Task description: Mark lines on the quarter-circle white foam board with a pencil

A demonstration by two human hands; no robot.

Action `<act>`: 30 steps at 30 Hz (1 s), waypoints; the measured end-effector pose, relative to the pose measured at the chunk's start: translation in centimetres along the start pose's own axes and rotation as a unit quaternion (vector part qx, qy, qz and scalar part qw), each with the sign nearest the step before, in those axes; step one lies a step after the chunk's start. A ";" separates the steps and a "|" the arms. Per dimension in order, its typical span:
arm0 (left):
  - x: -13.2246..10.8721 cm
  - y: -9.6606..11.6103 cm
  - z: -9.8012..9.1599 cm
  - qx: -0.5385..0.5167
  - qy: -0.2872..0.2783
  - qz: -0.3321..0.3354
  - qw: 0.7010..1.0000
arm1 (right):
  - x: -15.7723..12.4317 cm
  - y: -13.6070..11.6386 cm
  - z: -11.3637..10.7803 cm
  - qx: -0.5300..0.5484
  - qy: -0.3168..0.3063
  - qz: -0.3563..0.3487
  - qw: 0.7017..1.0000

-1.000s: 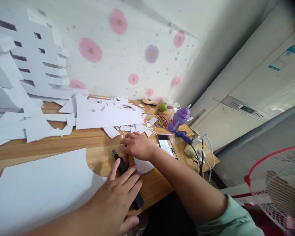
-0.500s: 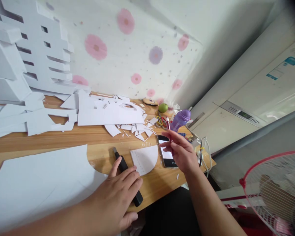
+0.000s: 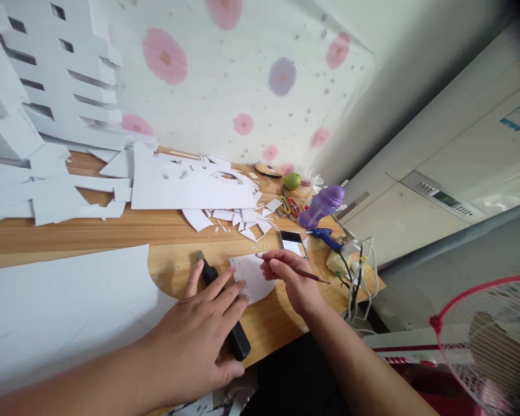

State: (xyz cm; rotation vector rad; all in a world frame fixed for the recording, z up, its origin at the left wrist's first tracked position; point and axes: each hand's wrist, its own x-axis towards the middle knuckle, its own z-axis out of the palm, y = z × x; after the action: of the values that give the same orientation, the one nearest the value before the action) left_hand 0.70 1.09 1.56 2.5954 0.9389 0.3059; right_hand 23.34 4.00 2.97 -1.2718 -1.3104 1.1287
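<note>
My left hand [image 3: 208,323] lies flat with fingers spread, across a black-handled cutter knife [image 3: 238,341] whose blade end points away from me. Its fingertips reach onto a small white card with one curved edge [image 3: 253,292] and faint marks along its left side. In my right hand [image 3: 297,283] a dark red pencil [image 3: 305,273] is pinched, held at a low slant. The pencil's pale end is over the card, while its sharpened point faces right. Under my left forearm is a large white sheet [image 3: 69,294] with a curved cut-out. Behind my right hand, a phone [image 3: 292,240] is partly hidden.
White scraps [image 3: 251,219] and cut strips cover the table's back. A white slotted model [image 3: 69,75] stands at left. Scissors [image 3: 289,207], a green fruit [image 3: 292,181], a purple bottle [image 3: 323,206], a blue glue gun [image 3: 327,237] and cables [image 3: 364,277] crowd the right. A fan [image 3: 494,335] stands beyond.
My right hand has moved left and down from above the phone to the card. The pencil has turned from upright to slanted. My left hand stays on the knife, and the view has shifted slightly.
</note>
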 end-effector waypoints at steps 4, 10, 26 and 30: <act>0.0 0.0 0.0 -0.001 -0.011 0.003 1.000 | 1.3 0.6 0.8 -0.052 0.041 0.026 0.997; 0.0 0.0 -0.2 -0.021 -0.007 -0.005 1.000 | 2.5 1.1 0.8 -0.132 0.015 0.028 0.991; 0.3 0.4 -0.7 -0.036 -0.019 0.006 0.999 | 3.2 0.8 0.8 -0.251 0.002 0.001 0.968; 0.3 0.4 -0.7 -0.032 -0.021 0.009 0.999 | 3.2 0.9 0.8 -0.255 0.000 0.002 0.967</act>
State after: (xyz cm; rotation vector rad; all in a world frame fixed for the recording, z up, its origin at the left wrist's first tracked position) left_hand 0.94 1.15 2.36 2.5427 0.8784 0.2814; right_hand 22.62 7.22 2.10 -1.6403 -1.6640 0.8124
